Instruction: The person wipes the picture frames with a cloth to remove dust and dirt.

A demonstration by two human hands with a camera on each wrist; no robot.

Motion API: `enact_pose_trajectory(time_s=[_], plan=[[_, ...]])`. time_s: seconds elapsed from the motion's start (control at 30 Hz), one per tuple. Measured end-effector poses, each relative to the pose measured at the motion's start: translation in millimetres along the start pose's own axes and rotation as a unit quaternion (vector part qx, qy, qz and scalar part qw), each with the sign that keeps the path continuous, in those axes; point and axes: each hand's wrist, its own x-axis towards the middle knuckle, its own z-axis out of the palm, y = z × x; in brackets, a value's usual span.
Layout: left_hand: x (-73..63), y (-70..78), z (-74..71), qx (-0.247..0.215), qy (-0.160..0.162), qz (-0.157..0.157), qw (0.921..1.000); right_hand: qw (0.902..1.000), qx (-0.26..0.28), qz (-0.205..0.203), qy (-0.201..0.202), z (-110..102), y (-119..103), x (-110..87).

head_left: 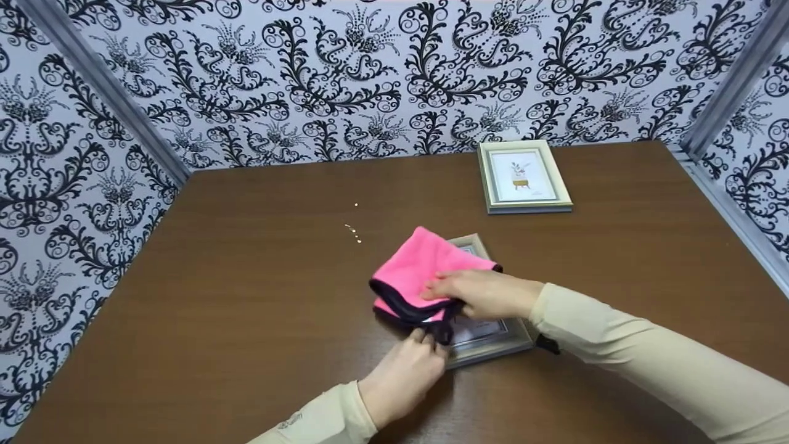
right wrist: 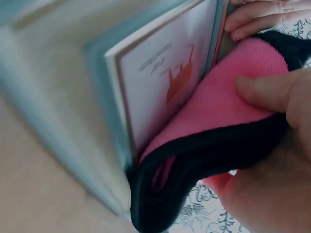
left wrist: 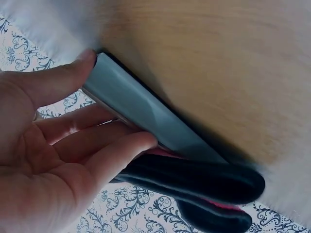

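My right hand [head_left: 484, 293] holds a folded pink cloth [head_left: 410, 265], thumb on top and fingers tucked below it, so the grasp is narrow and the fabric is pinched between. The cloth lies across the face of a picture frame [head_left: 490, 353], touching it and covering much of its left and middle part. My left hand [head_left: 404, 373] grips that frame near its closest left corner, thumb at the corner and fingers along the edge, just below the cloth's black edging [head_left: 394, 302]. The frame is right of the middle of the brown table [head_left: 246, 277], on my side of it; I cannot tell whether it sits quite flat there. I judge it light to middling in weight and stiff, with a thick border that gives good purchase. Its front pane [right wrist: 160, 82] looks smooth; if it is glass, it could crack under hard pressure and would be slippery to bare fingers, so the rigid sides and corners are the places to take hold, not the middle. The cloth seems soft, light and limp, and should fold easily; it is best gathered as a pad between thumb and fingers, with the loose edging kept in. Beyond, a second frame [head_left: 524, 176] lies face up near the patterned wall [head_left: 382, 80], well apart from both hands.
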Motion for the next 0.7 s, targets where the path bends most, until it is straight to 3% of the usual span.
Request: enact_pose_trajectory(time_s=[0.1,0.27,0.37,0.57,0.63,0.7], plan=[[0.5,0.2,0.3,-0.023,0.008,-0.016,0.9996,0.9992,-0.035,0.016,-0.010,-1.9,-0.8,-4.6],[1.6,0.5,-0.9,-0.068,0.001,-0.049,0.9965,0.9871,-0.148,0.055,0.030,0.2,-3.5,-9.4],[2.8,0.6,-1.8,-0.083,-0.010,-0.058,0.9948,0.9710,-0.211,0.101,0.049,2.2,-6.8,-12.2],[3.9,0.3,-1.0,-0.095,-0.005,-0.065,0.9934,0.9266,-0.333,0.160,0.068,9.7,-23.3,-15.5],[3.1,0.6,-0.5,-0.089,0.001,-0.064,0.9939,0.9241,-0.339,0.160,0.075,12.9,-30.3,-16.5],[1.7,1.3,-0.2,-0.078,0.005,-0.063,0.9950,0.9319,-0.317,0.156,0.082,15.6,-35.7,-17.2]])
